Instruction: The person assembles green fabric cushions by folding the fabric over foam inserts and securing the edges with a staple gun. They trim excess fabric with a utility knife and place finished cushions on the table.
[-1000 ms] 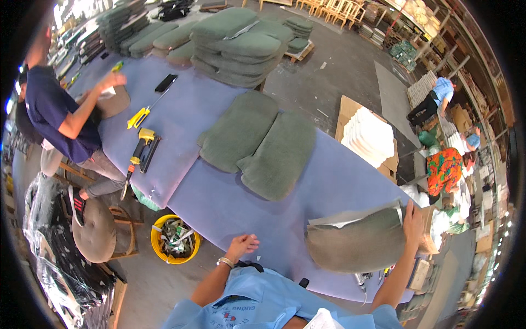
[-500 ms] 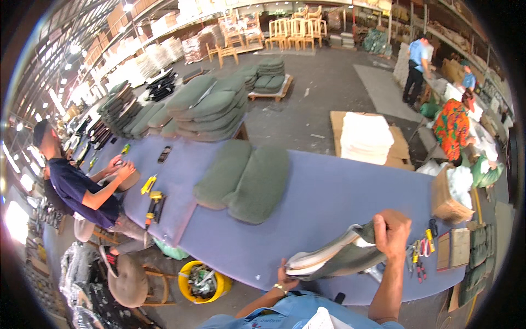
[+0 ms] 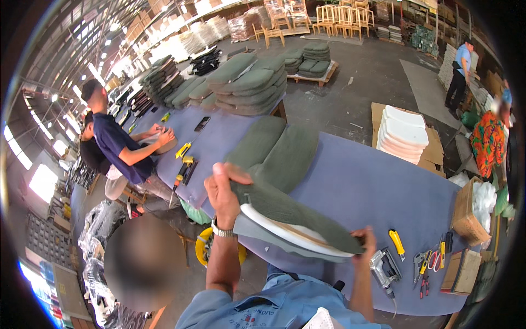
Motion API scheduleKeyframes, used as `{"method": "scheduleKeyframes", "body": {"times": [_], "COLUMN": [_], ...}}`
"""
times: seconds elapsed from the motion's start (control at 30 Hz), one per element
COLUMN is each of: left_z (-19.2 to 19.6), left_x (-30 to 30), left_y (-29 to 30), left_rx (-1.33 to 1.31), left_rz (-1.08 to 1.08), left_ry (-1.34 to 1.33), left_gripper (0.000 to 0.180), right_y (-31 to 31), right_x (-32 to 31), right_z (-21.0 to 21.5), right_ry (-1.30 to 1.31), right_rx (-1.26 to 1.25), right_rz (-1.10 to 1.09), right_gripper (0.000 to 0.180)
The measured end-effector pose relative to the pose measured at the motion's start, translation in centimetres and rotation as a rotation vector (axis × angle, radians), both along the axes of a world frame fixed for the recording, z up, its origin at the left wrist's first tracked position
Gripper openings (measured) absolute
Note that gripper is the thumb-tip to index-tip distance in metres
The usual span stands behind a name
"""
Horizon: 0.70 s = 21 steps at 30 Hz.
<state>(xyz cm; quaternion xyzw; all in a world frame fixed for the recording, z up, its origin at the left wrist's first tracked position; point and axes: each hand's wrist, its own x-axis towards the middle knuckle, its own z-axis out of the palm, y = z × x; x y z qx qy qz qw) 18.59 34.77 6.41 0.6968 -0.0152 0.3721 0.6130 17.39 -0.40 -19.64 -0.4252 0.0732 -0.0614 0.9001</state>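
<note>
Above the near side of the table, I hold a green fabric-covered seat cushion (image 3: 298, 222) tilted up on its edge. White foam and a thin tan layer show along its open side, with a loose grey-green flap below. My left hand (image 3: 226, 192), with a metal watch at the wrist, is closed on the raised left end. At the lower right end, my right hand (image 3: 366, 247) grips the edge; its fingers are partly hidden. Behind the cushion, two finished-looking green cushions (image 3: 298, 156) lie side by side on the blue-covered table (image 3: 378, 192).
Right of my hands lie a pneumatic stapler (image 3: 383, 268), a yellow utility knife (image 3: 396, 244), and pliers and scissors (image 3: 433, 260). A carton (image 3: 471, 214) stands at the right edge. Stacked cushions (image 3: 246, 88) fill the far left. A co-worker (image 3: 123, 137) works on the left.
My left hand has risen with its cushion end, while my right hand has lowered; the cushion now slopes down to the right. The whole view has shifted, bringing the stapler into plain sight.
</note>
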Motion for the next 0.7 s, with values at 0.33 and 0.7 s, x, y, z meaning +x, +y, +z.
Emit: {"method": "scheduleKeyframes", "body": {"times": [0.33, 0.7], "left_z": [-1.9, -7.5], "left_x": [1.7, -2.6], "left_y": [-5.1, -7.6], "left_rx": [0.585, -0.173], "left_rz": [-0.116, -0.081], "left_ry": [-0.131, -0.178], "left_gripper": [0.04, 0.026], "right_y": [4.1, 15.3], "right_x": [0.9, 5.0], "right_z": [8.5, 23.5], "right_ry": [-0.171, -0.96], "right_rx": [-0.589, -0.978], "right_rz": [0.488, 0.144], "right_gripper": [0.024, 0.019]}}
